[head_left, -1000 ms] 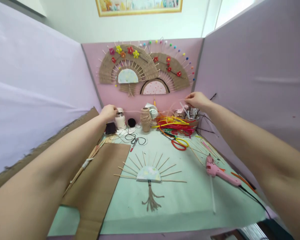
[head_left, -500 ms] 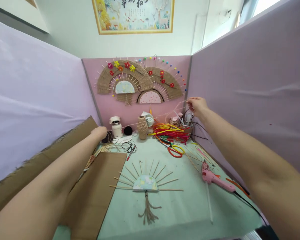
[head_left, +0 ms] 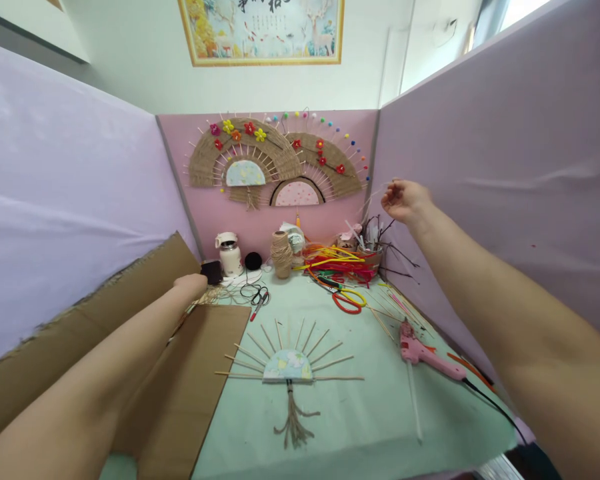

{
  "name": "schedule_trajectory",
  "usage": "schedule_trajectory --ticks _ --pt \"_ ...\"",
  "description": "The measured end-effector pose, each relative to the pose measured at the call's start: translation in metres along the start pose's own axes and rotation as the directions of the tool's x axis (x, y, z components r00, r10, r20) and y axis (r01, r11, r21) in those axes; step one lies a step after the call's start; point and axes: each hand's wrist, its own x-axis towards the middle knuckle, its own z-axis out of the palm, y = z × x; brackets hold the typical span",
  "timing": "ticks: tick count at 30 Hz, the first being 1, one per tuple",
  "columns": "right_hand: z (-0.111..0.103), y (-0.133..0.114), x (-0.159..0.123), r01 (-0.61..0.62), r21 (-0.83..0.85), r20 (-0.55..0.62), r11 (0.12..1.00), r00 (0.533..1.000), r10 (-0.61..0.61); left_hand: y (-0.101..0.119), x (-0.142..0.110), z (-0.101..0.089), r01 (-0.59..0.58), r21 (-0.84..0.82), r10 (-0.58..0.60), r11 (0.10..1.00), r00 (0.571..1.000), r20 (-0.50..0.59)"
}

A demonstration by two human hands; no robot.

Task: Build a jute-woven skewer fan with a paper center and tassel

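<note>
My right hand (head_left: pixel 404 200) is raised before the right end of the pink back panel, fingers curled in a pinch. Thin pale strands (head_left: pixel 375 194), blurred, trail leftward from its fingertips. At the far left, my left hand (head_left: pixel 193 287) reaches low beside a dark brown item (head_left: pixel 211 272); its fingers are hidden from me. Between my arms lies a small fan frame (head_left: pixel 289 367): a floral half-disc with wooden sticks radiating out and a brown tassel (head_left: pixel 293 423) below. A cone of twine (head_left: pixel 281 255) stands upright at the back.
A pink glue gun (head_left: pixel 430 355) with its cord lies right. Scissors (head_left: pixel 347 301), colourful pipe cleaners (head_left: pixel 335 261) and a red pen (head_left: pixel 259 307) lie farther back. A cardboard sheet (head_left: pixel 205 373) lies left. A white flask (head_left: pixel 229 255) stands behind. Finished fans (head_left: pixel 245 150) hang on the back panel.
My right hand has moved right and upward, and the strands stretched between my hands now show only near it. My left hand has shifted slightly down and left.
</note>
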Motion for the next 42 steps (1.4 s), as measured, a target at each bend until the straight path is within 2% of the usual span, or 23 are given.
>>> schedule_trajectory --ticks 3,5,7,9,12,15,19,22,24,26,31,34,39,42 --pt "0.016 0.004 -0.014 -0.009 -0.003 0.11 1.0 0.994 0.009 0.02 0.003 -0.008 -0.02 0.024 0.018 1.0 0.997 0.071" --pt "0.026 0.004 -0.024 -0.004 -0.017 0.175 1.0 0.985 0.007 0.042 0.005 -0.015 -0.084 -0.021 0.085 0.996 0.994 0.069" --pt "0.036 0.003 -0.035 0.016 -0.042 0.251 0.999 0.968 -0.005 0.069 0.005 -0.021 -0.183 -0.125 0.192 0.975 0.979 0.062" --pt "0.044 0.001 -0.047 0.043 -0.063 0.322 0.997 0.947 -0.02 0.1 0.004 -0.023 -0.286 -0.274 0.308 0.918 0.951 0.039" --pt "0.052 -0.004 -0.062 0.058 -0.067 0.366 0.996 0.93 -0.03 0.146 -0.001 -0.019 -0.394 -0.513 0.441 0.763 0.897 -0.033" --pt "0.057 -0.008 -0.072 0.064 -0.052 0.375 0.997 0.926 -0.039 0.188 -0.007 -0.007 -0.408 -0.716 0.5 0.567 0.861 -0.094" --pt "0.059 -0.012 -0.075 0.053 -0.015 0.377 0.998 0.925 -0.044 0.234 -0.011 0.011 -0.322 -0.905 0.553 0.279 0.824 -0.123" --pt "0.056 -0.012 -0.072 0.032 0.02 0.371 0.999 0.928 -0.037 0.264 -0.011 0.021 -0.256 -0.964 0.591 0.071 0.79 -0.166" --pt "0.053 -0.012 -0.068 0.016 0.044 0.362 0.999 0.932 -0.03 0.279 -0.01 0.026 -0.208 -0.978 0.605 -0.034 0.774 -0.186" --pt "0.048 -0.013 -0.064 0.003 0.064 0.35 0.998 0.937 -0.025 0.29 -0.008 0.031 -0.16 -0.982 0.6 -0.097 0.778 -0.186" --pt "0.034 -0.019 -0.055 -0.005 0.101 0.325 0.995 0.945 -0.028 0.298 -0.003 0.034 -0.101 -0.989 0.525 -0.112 0.839 -0.145" --pt "0.029 -0.022 -0.055 0.0 0.119 0.326 0.993 0.945 -0.039 0.306 -0.002 0.031 -0.129 -0.988 0.461 -0.088 0.874 -0.155" --pt "0.032 -0.026 -0.062 -0.017 0.134 0.355 0.991 0.934 -0.032 0.332 -0.004 0.021 -0.189 -0.981 0.352 -0.051 0.916 -0.194" --pt "0.029 -0.03 -0.064 0.024 0.1 0.341 0.995 0.938 -0.057 0.331 0.0 0.018 -0.191 -0.98 0.274 -0.05 0.941 -0.197"
